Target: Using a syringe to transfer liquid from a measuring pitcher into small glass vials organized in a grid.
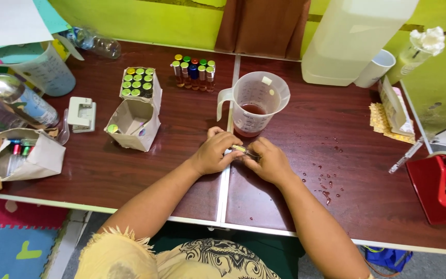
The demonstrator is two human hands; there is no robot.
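While both hands meet at the seam in the middle of the table (130, 175), we pinch a small vial (239, 149) between them: the left hand (213, 153) has its fingers closed round one end, and the right hand (267, 161) grips the other end, lying just in front of the measuring jug (254, 106).

To do this well, we judge it best to keep the vial level and low over the table, hold the body steady with one hand and let only the other hand's fingertips work the end, so none of the liquid goes astray. The scattered drops (328, 181) to the right suggest spills come easily here, and the jug with reddish liquid stands near enough to knock.

Counting what we can see:
- One measuring jug holding liquid, plus one larger marked beaker (52, 70) at the far left.
- One open box (140, 85) of green-capped vials, about a dozen, though we cannot count them exactly.
- One cluster of standing vials (194, 72) with mixed caps, roughly nine.
- Two opened boxes lying near: one (132, 124) mid-table, one (27, 157) at the left edge.
- One red tape dispenser (437, 186).
- One big white jerrycan (352, 36).
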